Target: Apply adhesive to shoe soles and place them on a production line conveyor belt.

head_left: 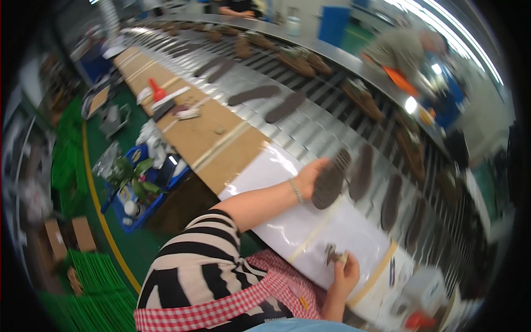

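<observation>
My left hand (308, 178) grips a dark brown shoe sole (331, 181) by its edge and holds it up over the border of the white-covered worktop (293, 235). Lower right, my right hand (345, 273) pinches a small greyish-brown piece (333, 255) between thumb and fingers; blur hides what kind of thing it is. Beside the held sole, another dark sole (362, 172) lies on the metal conveyor (310, 124), with more soles (391, 202) to its right.
Brown shoes (360, 100) line the conveyor's far side. A whitish bottle (425, 289) and a pen (392, 271) are at the worktop's right end. A red-handled tool (156, 90) lies on the brown board, with a blue crate (135, 218) below. Across the conveyor, a person (395, 55) bends forward.
</observation>
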